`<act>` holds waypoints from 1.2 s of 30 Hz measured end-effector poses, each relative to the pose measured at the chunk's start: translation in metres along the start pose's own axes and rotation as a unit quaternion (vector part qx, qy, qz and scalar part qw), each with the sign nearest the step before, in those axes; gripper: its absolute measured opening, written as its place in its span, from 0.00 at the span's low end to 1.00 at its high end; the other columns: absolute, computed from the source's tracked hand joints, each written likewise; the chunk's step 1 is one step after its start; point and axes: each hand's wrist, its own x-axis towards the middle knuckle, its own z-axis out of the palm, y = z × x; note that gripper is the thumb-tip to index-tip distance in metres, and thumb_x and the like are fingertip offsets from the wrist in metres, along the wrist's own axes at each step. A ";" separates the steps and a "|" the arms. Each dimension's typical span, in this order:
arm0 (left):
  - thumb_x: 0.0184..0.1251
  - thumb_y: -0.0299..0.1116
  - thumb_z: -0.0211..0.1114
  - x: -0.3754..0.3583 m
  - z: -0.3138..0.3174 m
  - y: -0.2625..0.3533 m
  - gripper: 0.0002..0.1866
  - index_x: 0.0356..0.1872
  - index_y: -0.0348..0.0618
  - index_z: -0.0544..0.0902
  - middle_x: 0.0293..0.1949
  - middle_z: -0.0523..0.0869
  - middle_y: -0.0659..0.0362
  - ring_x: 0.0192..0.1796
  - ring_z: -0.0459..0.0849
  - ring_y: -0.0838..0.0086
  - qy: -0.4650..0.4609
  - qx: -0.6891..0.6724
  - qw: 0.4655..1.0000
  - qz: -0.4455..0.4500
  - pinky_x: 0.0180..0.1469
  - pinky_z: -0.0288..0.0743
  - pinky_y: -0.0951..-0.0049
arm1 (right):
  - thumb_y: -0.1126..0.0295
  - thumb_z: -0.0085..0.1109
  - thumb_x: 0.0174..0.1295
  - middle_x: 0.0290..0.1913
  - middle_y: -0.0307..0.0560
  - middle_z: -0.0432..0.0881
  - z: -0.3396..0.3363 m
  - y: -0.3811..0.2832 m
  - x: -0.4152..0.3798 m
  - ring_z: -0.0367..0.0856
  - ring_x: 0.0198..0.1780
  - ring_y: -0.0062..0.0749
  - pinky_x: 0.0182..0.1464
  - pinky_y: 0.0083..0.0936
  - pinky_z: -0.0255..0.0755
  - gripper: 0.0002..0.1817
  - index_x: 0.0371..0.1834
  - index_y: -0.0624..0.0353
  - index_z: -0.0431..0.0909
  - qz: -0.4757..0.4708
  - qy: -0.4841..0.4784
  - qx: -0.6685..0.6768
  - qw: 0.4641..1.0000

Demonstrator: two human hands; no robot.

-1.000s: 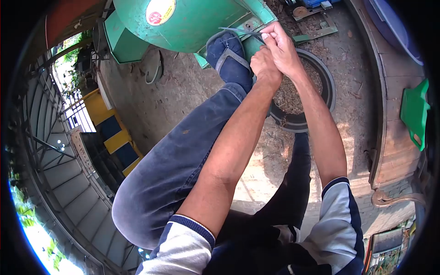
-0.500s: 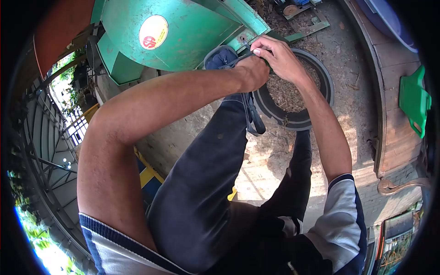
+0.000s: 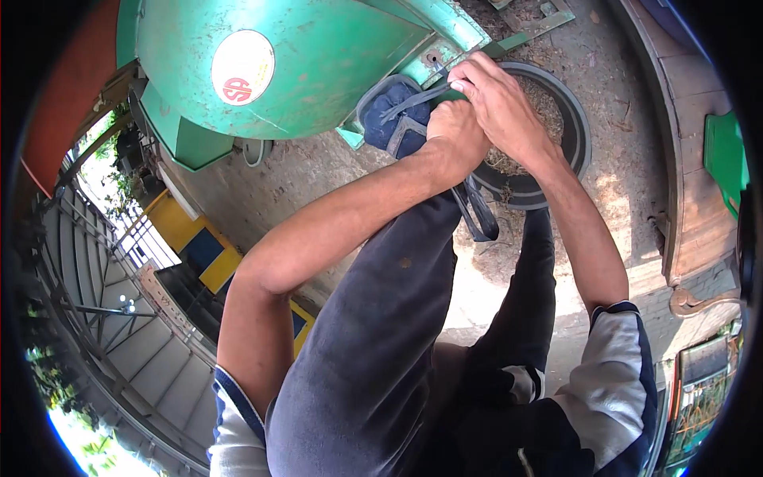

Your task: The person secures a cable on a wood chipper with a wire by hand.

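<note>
My left hand (image 3: 461,131) is closed in a fist over the front of my raised leg, near the green machine's edge. Dark, flat strap (image 3: 425,97) runs from above my foot up toward my right hand; its loose looped end (image 3: 479,213) hangs below my left hand. Just beside it, my right hand (image 3: 502,107) has thumb and index finger pinched at the strap's upper end. A navy sock in a dark sandal (image 3: 389,111) covers my foot, which is against the green machine (image 3: 318,87). What lies inside my left fist is hidden.
A round dark tub (image 3: 584,135) with dry chopped matter stands behind my right hand. At the right are a brown wooden edge (image 3: 683,159) and a green plastic piece (image 3: 725,151). A yellow and blue panel (image 3: 179,230) stands at the left.
The view has shifted, and my left forearm now sits lower, showing more of my foot and the strap. Both hands stay close together, with the right still pinching.
</note>
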 end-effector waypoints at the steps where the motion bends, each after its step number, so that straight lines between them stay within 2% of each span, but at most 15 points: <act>1: 0.66 0.32 0.65 0.001 -0.002 0.000 0.08 0.35 0.42 0.91 0.33 0.92 0.52 0.37 0.94 0.63 -0.003 -0.003 1.000 0.004 0.38 0.87 0.62 | 0.76 0.55 0.75 0.43 0.56 0.80 0.005 0.001 -0.003 0.81 0.46 0.55 0.49 0.47 0.73 0.05 0.48 0.66 0.75 -0.010 0.011 -0.016 1.000; 3: 0.70 0.34 0.65 0.000 -0.008 0.000 0.10 0.44 0.43 0.91 0.41 0.93 0.55 0.44 0.94 0.68 -0.101 0.006 0.995 0.010 0.43 0.87 0.68 | 0.76 0.54 0.75 0.43 0.56 0.80 0.011 0.000 -0.007 0.81 0.46 0.56 0.48 0.47 0.73 0.05 0.48 0.66 0.74 -0.011 0.026 -0.021 0.999; 7: 0.70 0.33 0.66 -0.003 -0.004 -0.003 0.10 0.45 0.44 0.91 0.42 0.93 0.56 0.46 0.94 0.68 -0.089 0.013 0.996 0.023 0.44 0.87 0.68 | 0.76 0.53 0.75 0.41 0.57 0.80 0.012 -0.003 -0.007 0.81 0.44 0.56 0.47 0.47 0.73 0.04 0.48 0.65 0.74 0.013 0.029 0.013 0.999; 9: 0.66 0.31 0.66 -0.004 0.000 -0.005 0.08 0.37 0.42 0.92 0.36 0.93 0.54 0.39 0.94 0.66 -0.032 0.021 0.998 0.052 0.38 0.87 0.64 | 0.76 0.54 0.75 0.40 0.57 0.81 0.009 -0.002 -0.003 0.82 0.44 0.56 0.47 0.46 0.74 0.04 0.47 0.65 0.74 0.038 -0.003 0.013 0.999; 14: 0.67 0.31 0.67 -0.006 -0.002 -0.003 0.09 0.40 0.43 0.93 0.40 0.93 0.55 0.41 0.94 0.68 -0.031 0.060 0.996 0.060 0.40 0.87 0.66 | 0.75 0.56 0.74 0.40 0.55 0.83 -0.002 -0.004 0.004 0.83 0.44 0.55 0.47 0.44 0.75 0.04 0.46 0.65 0.76 0.036 -0.057 0.033 0.997; 16: 0.67 0.32 0.67 -0.006 -0.007 -0.002 0.09 0.40 0.43 0.93 0.41 0.93 0.55 0.42 0.94 0.69 -0.033 0.077 0.994 0.064 0.40 0.87 0.66 | 0.74 0.59 0.73 0.41 0.53 0.86 0.000 0.000 0.003 0.86 0.44 0.51 0.48 0.41 0.77 0.06 0.45 0.66 0.81 0.010 -0.038 0.044 0.998; 18: 0.70 0.32 0.67 -0.004 -0.013 0.000 0.10 0.47 0.45 0.92 0.45 0.93 0.58 0.49 0.93 0.70 -0.093 0.071 0.992 0.051 0.44 0.86 0.70 | 0.74 0.60 0.72 0.41 0.52 0.87 0.000 0.003 0.004 0.87 0.44 0.48 0.48 0.39 0.78 0.06 0.45 0.65 0.83 0.018 -0.031 0.055 0.998; 20: 0.70 0.32 0.67 -0.002 -0.018 -0.001 0.10 0.47 0.45 0.93 0.46 0.93 0.58 0.49 0.93 0.69 -0.126 0.059 0.989 0.055 0.44 0.85 0.70 | 0.74 0.62 0.71 0.41 0.52 0.88 -0.002 0.003 0.002 0.88 0.44 0.46 0.48 0.38 0.79 0.07 0.46 0.65 0.86 0.032 -0.024 0.065 0.997; 22: 0.70 0.32 0.67 -0.001 -0.024 0.000 0.10 0.47 0.45 0.93 0.46 0.93 0.58 0.49 0.93 0.69 -0.159 0.045 0.985 0.056 0.44 0.85 0.70 | 0.76 0.64 0.68 0.40 0.47 0.89 -0.001 0.003 0.001 0.88 0.43 0.35 0.51 0.30 0.79 0.07 0.46 0.63 0.88 0.056 -0.019 0.083 0.995; 25: 0.70 0.33 0.68 -0.003 -0.027 0.000 0.10 0.47 0.45 0.93 0.47 0.93 0.57 0.49 0.93 0.70 -0.188 0.032 0.981 0.042 0.43 0.85 0.70 | 0.77 0.67 0.67 0.41 0.46 0.89 0.003 0.008 0.001 0.87 0.43 0.30 0.50 0.28 0.79 0.07 0.45 0.62 0.88 0.042 -0.006 0.098 0.994; 28: 0.67 0.30 0.69 -0.008 -0.023 0.000 0.07 0.41 0.43 0.93 0.41 0.93 0.56 0.45 0.94 0.68 -0.160 0.044 0.984 0.069 0.41 0.87 0.68 | 0.74 0.70 0.65 0.38 0.49 0.88 0.002 0.004 0.003 0.87 0.42 0.39 0.49 0.34 0.80 0.10 0.48 0.62 0.86 0.065 0.002 0.071 0.995; 29: 0.67 0.30 0.69 -0.008 -0.021 0.000 0.07 0.41 0.43 0.93 0.41 0.93 0.56 0.45 0.94 0.68 -0.145 0.047 0.986 0.066 0.41 0.87 0.68 | 0.71 0.72 0.64 0.36 0.43 0.87 0.007 0.004 0.003 0.85 0.42 0.36 0.56 0.37 0.75 0.12 0.49 0.58 0.84 0.050 0.036 0.077 0.995; 30: 0.67 0.30 0.69 -0.006 -0.022 -0.001 0.07 0.41 0.43 0.93 0.41 0.93 0.56 0.46 0.94 0.68 -0.128 0.051 0.988 0.063 0.42 0.87 0.68 | 0.71 0.72 0.64 0.36 0.43 0.87 0.006 0.005 0.004 0.85 0.42 0.36 0.56 0.37 0.75 0.12 0.49 0.58 0.84 0.048 0.037 0.075 0.995; 32: 0.68 0.32 0.69 -0.002 -0.024 -0.001 0.09 0.44 0.44 0.93 0.45 0.92 0.56 0.49 0.93 0.69 -0.152 0.052 0.985 0.064 0.44 0.85 0.70 | 0.69 0.73 0.64 0.35 0.38 0.88 0.003 0.005 0.006 0.85 0.44 0.34 0.62 0.39 0.69 0.12 0.48 0.55 0.83 0.006 0.065 -0.040 0.997; 36: 0.69 0.34 0.70 -0.005 -0.026 -0.002 0.11 0.48 0.46 0.92 0.49 0.92 0.58 0.52 0.92 0.70 -0.170 0.066 0.980 0.081 0.46 0.83 0.71 | 0.66 0.75 0.62 0.33 0.35 0.88 0.007 0.003 0.004 0.85 0.43 0.32 0.63 0.38 0.66 0.13 0.47 0.52 0.82 0.059 0.045 -0.006 0.997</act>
